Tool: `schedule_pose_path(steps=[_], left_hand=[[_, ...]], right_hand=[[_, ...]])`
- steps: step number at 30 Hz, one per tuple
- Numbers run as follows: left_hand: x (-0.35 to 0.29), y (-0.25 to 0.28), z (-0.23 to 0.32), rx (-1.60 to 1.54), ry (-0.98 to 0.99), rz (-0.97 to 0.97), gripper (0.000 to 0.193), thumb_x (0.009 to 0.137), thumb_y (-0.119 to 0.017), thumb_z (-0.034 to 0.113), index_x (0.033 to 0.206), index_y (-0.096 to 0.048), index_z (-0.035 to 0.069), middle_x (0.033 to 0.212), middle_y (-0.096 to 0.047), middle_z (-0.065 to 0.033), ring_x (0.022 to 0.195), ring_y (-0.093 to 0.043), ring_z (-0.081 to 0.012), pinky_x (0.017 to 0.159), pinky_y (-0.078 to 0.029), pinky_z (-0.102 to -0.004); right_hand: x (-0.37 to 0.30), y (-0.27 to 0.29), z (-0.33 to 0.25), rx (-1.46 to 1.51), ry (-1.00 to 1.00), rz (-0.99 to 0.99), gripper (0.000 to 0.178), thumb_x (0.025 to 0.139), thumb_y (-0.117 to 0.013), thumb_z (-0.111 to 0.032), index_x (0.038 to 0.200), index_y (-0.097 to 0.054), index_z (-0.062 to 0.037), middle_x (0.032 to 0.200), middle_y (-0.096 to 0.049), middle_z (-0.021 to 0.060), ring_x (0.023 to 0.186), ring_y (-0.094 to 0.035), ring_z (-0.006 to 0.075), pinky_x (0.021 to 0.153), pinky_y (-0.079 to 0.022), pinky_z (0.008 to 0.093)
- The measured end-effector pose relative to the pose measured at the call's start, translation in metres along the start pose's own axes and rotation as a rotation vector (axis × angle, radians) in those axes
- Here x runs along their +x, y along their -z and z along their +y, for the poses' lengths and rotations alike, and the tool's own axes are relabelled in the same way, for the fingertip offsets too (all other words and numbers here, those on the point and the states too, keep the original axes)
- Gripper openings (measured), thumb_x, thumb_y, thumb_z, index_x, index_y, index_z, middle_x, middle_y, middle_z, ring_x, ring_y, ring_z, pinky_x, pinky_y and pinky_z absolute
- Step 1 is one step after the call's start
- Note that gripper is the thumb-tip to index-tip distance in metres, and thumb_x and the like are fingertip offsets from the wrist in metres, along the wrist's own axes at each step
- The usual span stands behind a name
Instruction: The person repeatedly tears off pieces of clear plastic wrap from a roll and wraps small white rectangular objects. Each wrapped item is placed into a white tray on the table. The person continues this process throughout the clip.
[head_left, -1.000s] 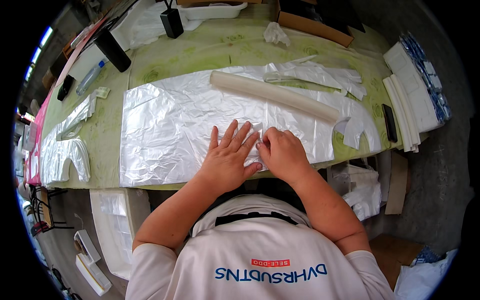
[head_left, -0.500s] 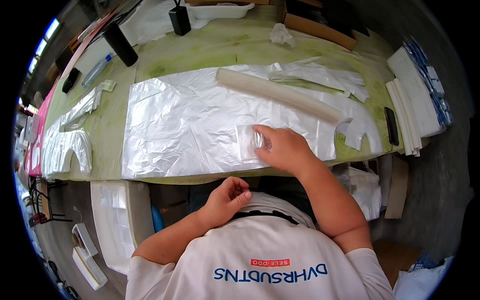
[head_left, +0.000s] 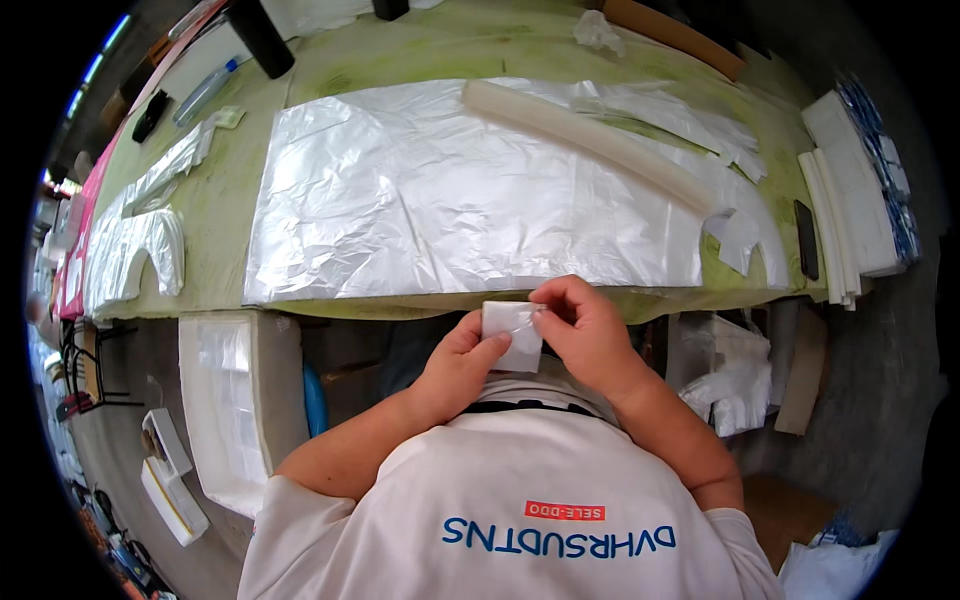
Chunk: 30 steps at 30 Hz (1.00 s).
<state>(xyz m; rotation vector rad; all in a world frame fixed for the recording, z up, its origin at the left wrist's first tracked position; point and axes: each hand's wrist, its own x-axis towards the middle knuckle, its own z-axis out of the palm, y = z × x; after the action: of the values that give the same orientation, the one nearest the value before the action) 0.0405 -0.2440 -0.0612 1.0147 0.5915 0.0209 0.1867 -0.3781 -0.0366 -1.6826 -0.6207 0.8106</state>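
Note:
A small folded white plastic packet [head_left: 518, 338] is held close to my waist, just off the table's near edge. My left hand [head_left: 452, 368] pinches its left side, the thumb lying across the front. At the packet's upper right corner, the thumb and fingers of my right hand [head_left: 590, 338] close on its edge. Beyond my hands, a large shiny sheet of clear-white plastic [head_left: 390, 200] lies creased over the table. A long pale roll [head_left: 590, 145] rests slantwise on that sheet.
Cut plastic pieces [head_left: 165, 235] lie on the green-covered table's [head_left: 400, 55] left, near a bottle [head_left: 205, 92] and a black cylinder [head_left: 258, 38]. A phone [head_left: 806, 240] and stacked white packs [head_left: 850, 185] are at right. A white bin [head_left: 275, 400] stands below the left edge.
My right hand has lifted the folded packet off the plastic sheet and brought it toward my waist. My left hand has risen and now grips it too. The view has tilted down.

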Motion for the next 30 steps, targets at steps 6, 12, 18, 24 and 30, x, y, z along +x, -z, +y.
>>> schedule_pose_path(steps=[6, 12, 18, 24, 30], left_hand=[[-0.012, 0.007, -0.019, -0.138, -0.388, 0.060, 0.038, 0.093, -0.059, -0.015, 0.122, -0.049, 0.008, 0.130, -0.056, -0.0072, 0.118, -0.056, -0.0141, 0.101, -0.048, -0.0318], [-0.028, 0.036, -0.018, 0.085, -0.327, 0.132, 0.017, 0.095, -0.060, -0.011, 0.100, -0.065, 0.005, 0.110, -0.061, 0.0007, 0.102, -0.059, -0.0085, 0.092, -0.047, -0.0235], [-0.072, 0.134, 0.024, 0.210, -0.707, 0.402, 0.026, 0.088, -0.053, -0.015, 0.099, -0.067, 0.004, 0.105, -0.063, -0.0015, 0.096, -0.060, -0.0093, 0.087, -0.049, -0.0246], [-0.146, 0.322, 0.078, 0.339, -0.671, 1.236, 0.020, 0.088, -0.057, 0.001, 0.101, -0.072, 0.001, 0.097, -0.070, -0.0032, 0.088, -0.062, -0.0116, 0.084, -0.049, -0.0257], [-0.153, 0.393, 0.056, 0.662, -0.156, 1.315, 0.023, 0.086, -0.056, 0.001, 0.099, -0.075, 0.004, 0.089, -0.069, -0.0028, 0.077, -0.061, -0.0107, 0.073, -0.048, -0.0256]], right_hand=[[-0.004, -0.011, 0.014, 0.069, 0.130, 0.087, 0.012, 0.094, -0.067, 0.000, 0.104, -0.063, -0.0041, 0.088, -0.063, -0.0026, 0.078, -0.057, 0.0043, 0.070, -0.049, 0.0223], [-0.007, -0.027, 0.011, 0.115, 0.126, -0.028, 0.010, 0.097, -0.062, 0.001, 0.106, -0.062, -0.0036, 0.092, -0.065, -0.0002, 0.080, -0.057, 0.0048, 0.073, -0.049, 0.0217], [-0.009, -0.026, 0.016, 0.170, 0.076, -0.037, 0.014, 0.099, -0.058, 0.001, 0.112, -0.061, -0.0039, 0.102, -0.068, 0.0040, 0.085, -0.059, 0.0071, 0.079, -0.051, 0.0230], [-0.009, -0.028, 0.021, 0.137, -0.002, -0.113, 0.013, 0.098, -0.059, 0.002, 0.110, -0.062, -0.0037, 0.100, -0.068, 0.0033, 0.085, -0.058, 0.0068, 0.079, -0.050, 0.0227], [-0.006, -0.038, 0.021, 0.174, 0.021, -0.197, 0.015, 0.098, -0.059, 0.004, 0.111, -0.062, -0.0030, 0.098, -0.067, 0.0030, 0.084, -0.057, 0.0058, 0.077, -0.048, 0.0214]])
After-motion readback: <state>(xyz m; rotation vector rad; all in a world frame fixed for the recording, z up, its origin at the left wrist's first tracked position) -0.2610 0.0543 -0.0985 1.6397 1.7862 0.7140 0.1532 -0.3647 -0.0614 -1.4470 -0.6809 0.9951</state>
